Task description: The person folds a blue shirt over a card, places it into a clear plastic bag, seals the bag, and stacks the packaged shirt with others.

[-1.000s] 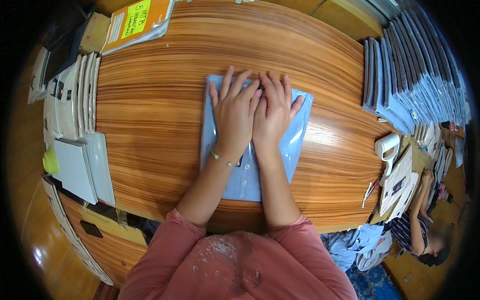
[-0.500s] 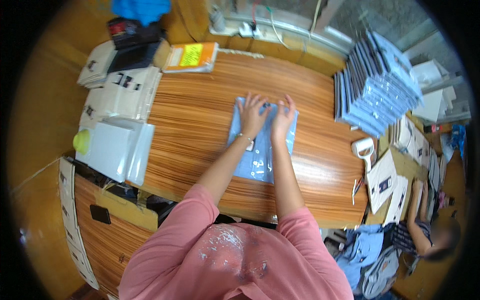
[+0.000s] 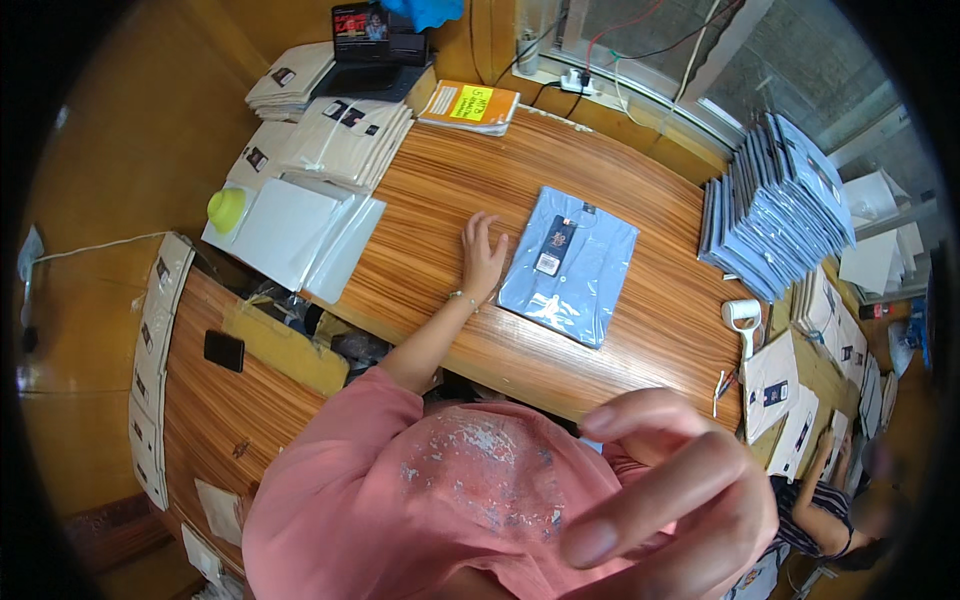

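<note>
A folded light-blue shirt (image 3: pixel 590 260) in a clear plastic sleeve lies on the wooden table, slightly tilted, with a dark hang tag (image 3: pixel 555 246) on its front. Just left of the shirt, my left hand (image 3: pixel 483 258) rests on the tabletop, its fingers spread and holding nothing. My right hand (image 3: pixel 690 490) is raised very near the camera at the lower right. Its fingers are bent but apart, and I see nothing between them. Part of this hand is cut off by the lower edge.
Several packed blue shirts (image 3: pixel 770 215) are stacked at the right, near a white tape dispenser (image 3: pixel 741 316). Cream packed garments (image 3: pixel 335 145), white sheets (image 3: pixel 275 235) and an orange book (image 3: pixel 450 100) lie at the left. A phone (image 3: pixel 223 350) is on the side surface. Another person (image 3: pixel 825 510) works at far right.
My right hand has left the shirt and come up toward the camera. The left hand has moved off the shirt to the table beside it. The view has turned.
</note>
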The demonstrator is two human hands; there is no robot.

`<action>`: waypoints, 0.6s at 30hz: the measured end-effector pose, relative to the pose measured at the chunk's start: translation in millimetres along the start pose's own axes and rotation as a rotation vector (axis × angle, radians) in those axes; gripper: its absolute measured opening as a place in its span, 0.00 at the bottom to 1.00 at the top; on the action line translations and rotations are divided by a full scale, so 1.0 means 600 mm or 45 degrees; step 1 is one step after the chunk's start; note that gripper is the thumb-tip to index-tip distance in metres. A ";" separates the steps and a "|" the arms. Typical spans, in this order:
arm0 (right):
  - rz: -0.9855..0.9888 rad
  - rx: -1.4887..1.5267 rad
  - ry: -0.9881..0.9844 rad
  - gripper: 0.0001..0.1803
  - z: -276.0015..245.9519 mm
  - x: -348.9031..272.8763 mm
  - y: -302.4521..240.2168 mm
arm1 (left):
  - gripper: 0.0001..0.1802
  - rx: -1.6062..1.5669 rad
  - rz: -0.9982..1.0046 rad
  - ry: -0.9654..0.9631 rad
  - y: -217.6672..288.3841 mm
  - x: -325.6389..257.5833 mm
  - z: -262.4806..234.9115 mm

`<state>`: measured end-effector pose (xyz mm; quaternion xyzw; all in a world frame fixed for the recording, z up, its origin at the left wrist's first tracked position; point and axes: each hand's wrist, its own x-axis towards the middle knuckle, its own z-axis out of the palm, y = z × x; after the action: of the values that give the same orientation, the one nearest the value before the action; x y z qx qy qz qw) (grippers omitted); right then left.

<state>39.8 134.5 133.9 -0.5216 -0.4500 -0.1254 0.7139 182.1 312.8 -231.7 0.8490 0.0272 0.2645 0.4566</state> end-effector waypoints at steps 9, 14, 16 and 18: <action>-0.361 0.651 -0.137 0.08 0.066 0.020 0.051 | 0.12 0.014 0.024 -0.167 -0.018 -0.009 0.020; -0.278 0.799 -0.231 0.03 0.043 0.051 0.057 | 0.13 0.084 0.040 -0.175 -0.027 -0.014 0.004; -0.083 0.886 -0.196 0.01 0.048 0.041 0.038 | 0.13 0.087 0.064 -0.204 -0.018 -0.009 0.014; 0.045 0.962 -0.234 0.02 0.044 0.034 0.034 | 0.14 0.097 0.090 -0.191 -0.016 -0.007 0.015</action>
<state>51.2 172.0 138.2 -0.2386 -0.5175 0.1088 0.8145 184.3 310.5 -245.2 0.8837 -0.0270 0.2148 0.4150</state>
